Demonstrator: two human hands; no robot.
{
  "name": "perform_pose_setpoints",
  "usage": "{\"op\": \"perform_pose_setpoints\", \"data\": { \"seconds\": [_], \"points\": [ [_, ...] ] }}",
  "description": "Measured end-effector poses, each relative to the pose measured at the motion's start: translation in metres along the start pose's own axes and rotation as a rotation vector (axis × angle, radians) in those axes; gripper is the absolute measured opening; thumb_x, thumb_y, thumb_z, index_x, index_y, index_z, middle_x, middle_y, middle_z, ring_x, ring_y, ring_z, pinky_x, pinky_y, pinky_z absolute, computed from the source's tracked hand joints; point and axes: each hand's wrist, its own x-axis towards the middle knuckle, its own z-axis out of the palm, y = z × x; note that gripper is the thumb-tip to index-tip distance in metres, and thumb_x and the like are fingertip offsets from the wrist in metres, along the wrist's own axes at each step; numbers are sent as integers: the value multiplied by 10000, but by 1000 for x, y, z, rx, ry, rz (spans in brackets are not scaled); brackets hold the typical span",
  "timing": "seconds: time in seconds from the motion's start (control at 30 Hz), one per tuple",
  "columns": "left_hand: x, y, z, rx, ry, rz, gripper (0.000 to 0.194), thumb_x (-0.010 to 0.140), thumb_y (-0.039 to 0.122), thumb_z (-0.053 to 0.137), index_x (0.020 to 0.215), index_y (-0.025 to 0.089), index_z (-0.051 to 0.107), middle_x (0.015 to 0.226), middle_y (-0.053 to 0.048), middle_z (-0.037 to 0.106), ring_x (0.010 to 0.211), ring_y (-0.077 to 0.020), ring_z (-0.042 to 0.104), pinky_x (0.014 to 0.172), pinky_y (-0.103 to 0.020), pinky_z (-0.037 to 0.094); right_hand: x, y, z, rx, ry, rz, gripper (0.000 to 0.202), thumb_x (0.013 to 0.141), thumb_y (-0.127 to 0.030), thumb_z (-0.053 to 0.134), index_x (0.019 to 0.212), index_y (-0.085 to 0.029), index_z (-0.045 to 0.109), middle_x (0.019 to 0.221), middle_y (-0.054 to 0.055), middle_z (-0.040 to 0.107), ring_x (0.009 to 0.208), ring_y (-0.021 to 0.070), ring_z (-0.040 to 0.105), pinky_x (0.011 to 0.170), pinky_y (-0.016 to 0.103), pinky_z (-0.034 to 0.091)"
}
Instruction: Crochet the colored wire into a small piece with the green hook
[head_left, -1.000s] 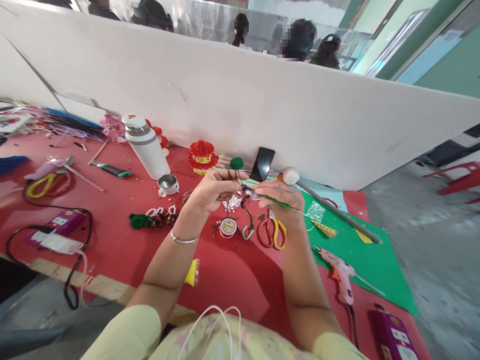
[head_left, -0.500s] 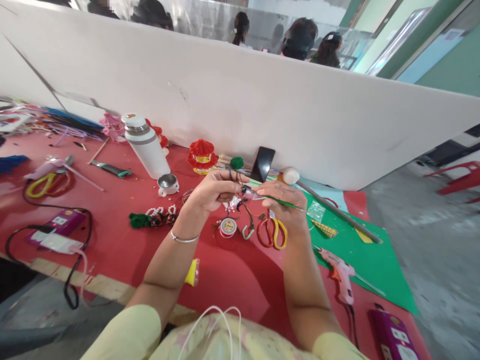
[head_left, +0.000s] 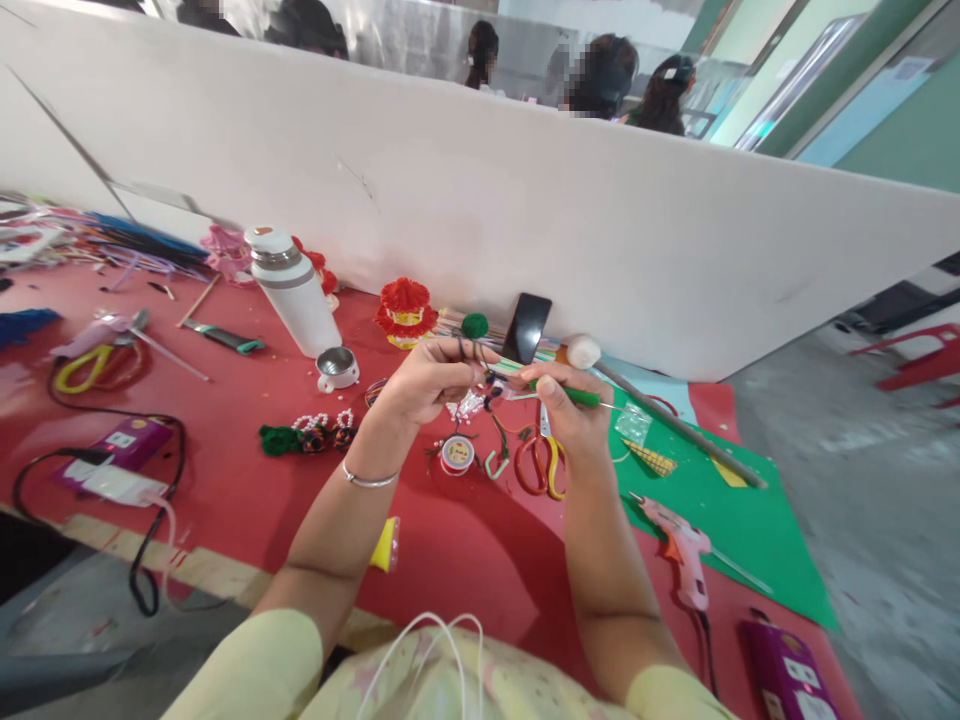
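Observation:
My left hand pinches a small dark yarn piece, and a dark strand loops over its fingers. In my right hand is a green-handled crochet hook. Its working end points left into the yarn piece, where fingers partly hide it. Both hands are close together above the table. Just below them lie a thread spool, small white beads in clear plastic, and red-and-yellow scissors.
A white flask and its metal cup stand left of my hands. A phone leans at the white divider. A pink glue gun rests on the right; power strips with cords lie left.
My right hand has turned, and its fingers now grip the hook's green handle more visibly. The left hand stays almost in place with the yarn.

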Motion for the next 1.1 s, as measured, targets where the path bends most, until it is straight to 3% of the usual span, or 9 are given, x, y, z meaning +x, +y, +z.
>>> {"op": "perform_pose_setpoints", "data": {
  "seconds": [0.2, 0.33, 0.5, 0.6, 0.7, 0.87, 1.0, 1.1],
  "points": [
    [0, -4, 7, -34, 19, -1, 199, 618, 178, 936, 807, 152, 877, 628, -11, 692, 399, -2, 358, 412, -209, 191, 0, 16, 4, 87, -26, 5, 243, 952, -521, 802, 951, -290, 877, 913, 32, 887, 804, 238, 847, 739, 379, 728],
    [1, -10, 17, -97, 58, 45, 266, 598, 176, 973, 848, 158, 882, 629, 0, 698, 400, -8, 390, 395, -190, 227, 0, 20, 15, -34, 65, -126, 273, 944, -560, 799, 993, -303, 876, 998, 49, 873, 932, 245, 834, 846, 409, 712],
    [4, -20, 27, -110, 194, 180, 354, 603, 131, 968, 945, 153, 880, 642, 20, 710, 500, -54, 564, 482, -182, 446, -1, 13, 24, -291, 87, -307, 130, 982, -369, 790, 1084, -333, 863, 1115, 50, 863, 1028, 233, 819, 912, 412, 691],
    [5, -28, 36, -54, 305, 297, 381, 619, 97, 946, 987, 161, 873, 732, 10, 763, 601, -81, 654, 562, -191, 530, -5, 15, 27, -372, 140, -367, 201, 982, -276, 791, 1160, -350, 847, 1123, 39, 862, 1029, 217, 816, 931, 387, 679],
    [3, -30, 42, -106, 339, 256, 360, 641, 135, 951, 986, 159, 851, 734, 22, 747, 536, -52, 589, 486, -171, 458, -11, 24, 29, -420, 198, -447, 329, 963, -261, 815, 1268, -385, 819, 1192, 31, 848, 1073, 224, 804, 958, 386, 665],
    [0, -19, 35, -293, 161, 25, 425, 612, 177, 990, 1007, 134, 840, 611, 50, 661, 380, 15, 327, 376, -152, 212, -10, 34, 23, -319, 198, -405, 229, 933, -441, 845, 1158, -397, 857, 1074, 20, 839, 985, 242, 796, 944, 441, 658],
    [1, -12, 24, -282, 98, -57, 414, 598, 144, 981, 992, 145, 855, 565, 64, 609, 382, 15, 287, 378, -161, 147, 0, 33, 12, -113, 135, -293, 241, 944, -535, 806, 1110, -374, 874, 1079, 39, 864, 996, 247, 815, 903, 432, 674],
    [2, -13, 22, -238, 133, -22, 353, 613, 150, 973, 950, 162, 866, 620, 32, 675, 386, 12, 299, 371, -181, 143, 5, 33, 6, -44, 103, -261, 271, 917, -576, 818, 1085, -373, 880, 1051, 33, 883, 1006, 257, 834, 899, 430, 691]
  ]
}}
